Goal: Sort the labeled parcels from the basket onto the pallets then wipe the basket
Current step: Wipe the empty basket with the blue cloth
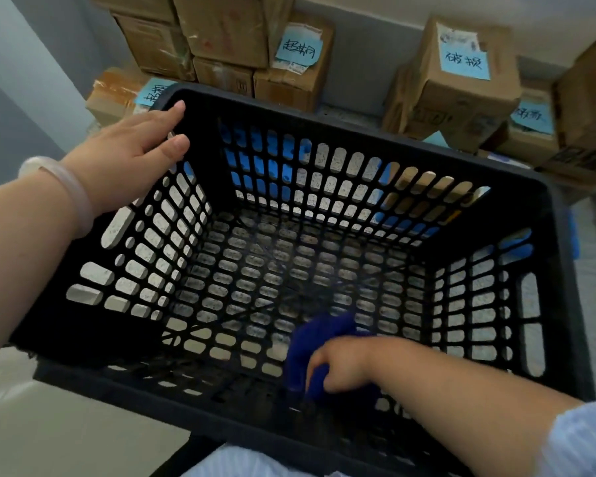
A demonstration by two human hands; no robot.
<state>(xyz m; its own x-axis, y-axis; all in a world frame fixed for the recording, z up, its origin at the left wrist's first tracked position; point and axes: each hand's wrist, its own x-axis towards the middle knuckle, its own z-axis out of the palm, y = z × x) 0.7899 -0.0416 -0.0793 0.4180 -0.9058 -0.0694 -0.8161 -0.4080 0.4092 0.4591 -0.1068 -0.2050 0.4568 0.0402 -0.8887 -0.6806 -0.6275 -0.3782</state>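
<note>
The black slotted plastic basket (pixel 358 139) fills the middle of the view. Its open mouth is turned up toward the camera, and its long axis runs roughly from 9 o'clock to 3 o'clock, with the far rim slanting lower toward the right.

At 10 o'clock the left hand (pixel 131 149) grips the far-left corner of the rim, a finger over the top edge and the thumb on the inner side; a pale translucent bracelet (pixel 66 187) sits on that wrist. At 5 o'clock the right hand (pixel 344 363) is down inside the basket near its close wall, fingers curled round a blurred dark blue cloth (pixel 320 328).

Beyond the far rim, brown cardboard parcels (pixel 227 29) are stacked at 12 o'clock and more at 2 o'clock, several bearing light blue handwritten labels (pixel 299 49).

The basket's walls and floor are a grid of rounded slots, through which a speckled pale floor (pixel 338 156) and a bright blue pallet (pixel 255 160) show.
</note>
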